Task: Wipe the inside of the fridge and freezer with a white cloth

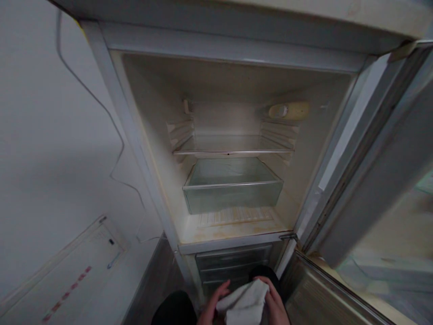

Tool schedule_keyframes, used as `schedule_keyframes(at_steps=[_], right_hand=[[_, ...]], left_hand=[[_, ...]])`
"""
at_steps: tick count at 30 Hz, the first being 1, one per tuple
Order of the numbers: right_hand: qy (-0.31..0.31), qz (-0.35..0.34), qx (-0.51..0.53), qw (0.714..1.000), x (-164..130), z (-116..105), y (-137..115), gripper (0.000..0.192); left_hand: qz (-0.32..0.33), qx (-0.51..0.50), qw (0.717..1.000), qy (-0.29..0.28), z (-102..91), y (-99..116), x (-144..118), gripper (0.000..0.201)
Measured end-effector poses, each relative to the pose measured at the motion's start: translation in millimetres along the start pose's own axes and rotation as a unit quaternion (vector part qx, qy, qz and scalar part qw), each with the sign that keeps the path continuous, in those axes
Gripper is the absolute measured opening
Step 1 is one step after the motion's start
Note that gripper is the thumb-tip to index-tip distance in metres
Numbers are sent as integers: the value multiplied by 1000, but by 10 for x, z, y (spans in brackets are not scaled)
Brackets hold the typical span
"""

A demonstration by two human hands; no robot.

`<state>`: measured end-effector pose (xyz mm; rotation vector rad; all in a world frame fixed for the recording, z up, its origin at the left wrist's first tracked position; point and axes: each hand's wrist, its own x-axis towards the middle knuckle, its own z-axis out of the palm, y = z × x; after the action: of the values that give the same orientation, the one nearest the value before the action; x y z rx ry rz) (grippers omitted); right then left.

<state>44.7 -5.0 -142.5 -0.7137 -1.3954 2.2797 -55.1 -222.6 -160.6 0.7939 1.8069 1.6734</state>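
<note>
Both hands' fingers (pixel 221 289) curl closed around a white cloth (pixel 245 303).

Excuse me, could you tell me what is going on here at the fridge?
A person stands before an open fridge and holds a white cloth low down in both hands, the left hand and the right hand gripping it from either side. Inside, a glass shelf sits above a clear drawer, and both look bare. The floor of the compartment shows yellowish stains. The door is swung open to the right.
</note>
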Motion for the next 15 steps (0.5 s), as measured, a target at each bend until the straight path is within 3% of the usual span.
schedule_keyframes(at_steps=[4,6,8,10,12,13,15], right_hand=[[-31,-4,-13,999,54,9,-104,58],[-48,-8,-26,998,17,32,-146,57],[-62,-25,-60,996,-42,63,-182,55],[-83,-47,-120,988,-105,96,-209,48],[-99,-56,-165,980,-165,140,-224,43],[-103,-55,-169,979,-193,169,-226,42],[-100,-46,-141,984,-249,244,-229,43]], left_hand=[[92,124,987,-36,-117,293,105,56],[91,119,988,-32,-102,391,111,54],[44,77,995,38,-67,450,94,66],[-27,33,989,143,-39,504,63,75],[-87,7,978,188,-27,577,22,80],[-105,-9,980,167,-22,617,-4,84],[-114,-60,990,61,-1,686,-67,95]])
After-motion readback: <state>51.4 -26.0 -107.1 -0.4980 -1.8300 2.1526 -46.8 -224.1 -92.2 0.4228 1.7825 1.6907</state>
